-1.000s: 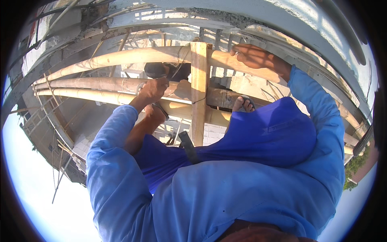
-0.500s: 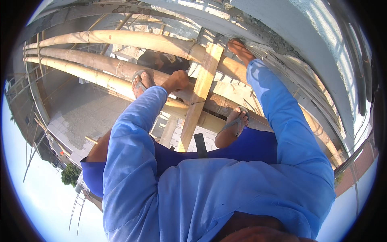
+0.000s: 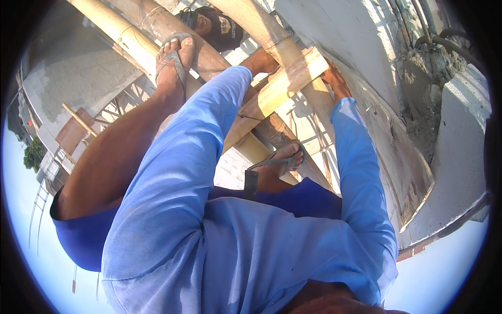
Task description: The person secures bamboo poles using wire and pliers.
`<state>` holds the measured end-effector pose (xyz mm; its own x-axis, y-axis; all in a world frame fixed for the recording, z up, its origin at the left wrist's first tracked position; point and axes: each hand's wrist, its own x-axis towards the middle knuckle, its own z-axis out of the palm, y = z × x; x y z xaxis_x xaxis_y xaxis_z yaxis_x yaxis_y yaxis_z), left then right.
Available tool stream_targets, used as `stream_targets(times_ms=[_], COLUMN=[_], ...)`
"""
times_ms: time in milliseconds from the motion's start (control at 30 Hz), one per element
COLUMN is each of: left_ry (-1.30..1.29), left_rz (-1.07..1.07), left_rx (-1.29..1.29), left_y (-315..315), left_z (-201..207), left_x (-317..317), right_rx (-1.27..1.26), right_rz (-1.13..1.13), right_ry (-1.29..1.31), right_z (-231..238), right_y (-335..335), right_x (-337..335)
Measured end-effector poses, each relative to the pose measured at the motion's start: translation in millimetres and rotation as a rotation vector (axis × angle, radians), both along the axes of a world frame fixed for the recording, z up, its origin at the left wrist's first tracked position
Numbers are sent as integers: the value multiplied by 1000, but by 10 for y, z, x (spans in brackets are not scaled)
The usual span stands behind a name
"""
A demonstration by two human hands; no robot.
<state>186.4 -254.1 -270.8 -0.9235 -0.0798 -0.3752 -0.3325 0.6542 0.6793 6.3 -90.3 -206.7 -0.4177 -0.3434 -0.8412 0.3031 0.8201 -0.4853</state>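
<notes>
The wooden board (image 3: 282, 91) lies across bamboo poles (image 3: 256, 21), its upper end between the left hand (image 3: 263, 62) and right hand (image 3: 337, 82); I cannot tell whether either grip is closed. A slipping sandal (image 3: 179, 68) could endanger the person below (image 3: 224, 35).

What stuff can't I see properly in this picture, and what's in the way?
Right hand: head view; fingertips hidden behind the end of the wooden beam.
Left hand: head view; fingers too small and shaded to tell if they grip.
Wooden beam's lower end: head view; behind the left sleeve.
Bamboo poles: head view; far ends cut off by the picture's top edge.
</notes>
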Motion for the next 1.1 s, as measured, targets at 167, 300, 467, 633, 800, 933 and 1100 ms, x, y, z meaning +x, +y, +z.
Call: stream_targets(times_ms=[167, 300, 467, 633, 800, 933, 1100], left_ry=[-124, -78, -124, -334, -455, -119, -396], left_rz=[23, 53, -32, -159, -315, -884, -53], left_rx=[110, 195, 102, 128, 78, -160, 90], left_y=[49, 52, -32, -250, -368, -417, -53], left_z=[-31, -176, -295, 344, 501, 113, 979], left_x=[-163, -170, -51, -312, -68, 186, -234], right_rx=[-18, -24, -108, -198, -364, -350, -314], right_rz=[-59, -104, -157, -341, -378, -248, -17], right_ry=[-32, -66, -145, -202, -116, -196, 129], right_z=[-81, -66, -217, -524, -231, -249, -314], right_y=[58, 113, 45, 155, 424, 361, 416], right_x=[-24, -23, 74, 40, 81, -36, 52])
